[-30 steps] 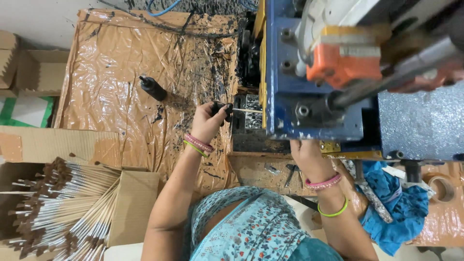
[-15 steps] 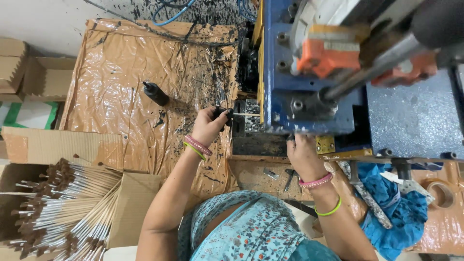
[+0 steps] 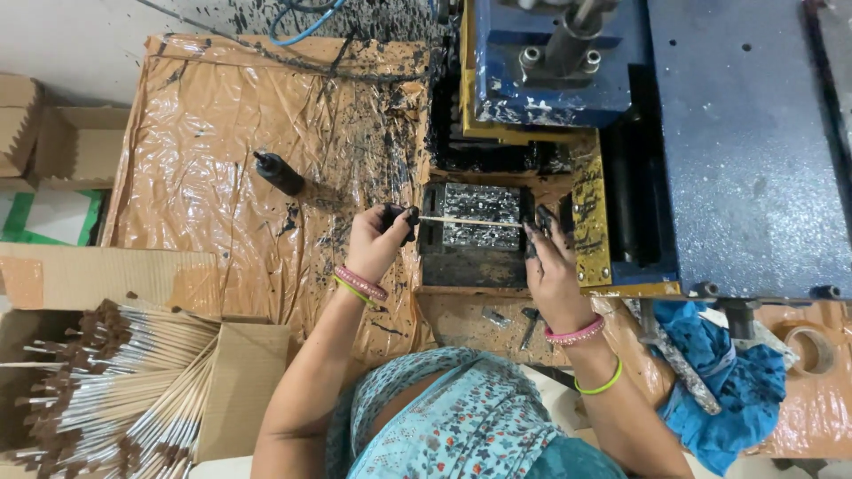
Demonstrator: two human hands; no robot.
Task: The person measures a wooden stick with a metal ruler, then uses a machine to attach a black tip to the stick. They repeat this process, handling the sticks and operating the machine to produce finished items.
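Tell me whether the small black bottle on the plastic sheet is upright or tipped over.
Tipped over. The black bottle lies on its side on the crumpled brown plastic sheet, its narrow neck pointing up-left, apart from both hands.

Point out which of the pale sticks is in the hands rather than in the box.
The single thin stick stretched level between left hand and right hand, over the ink-spattered metal block; the rest lie heaped in the cardboard box.
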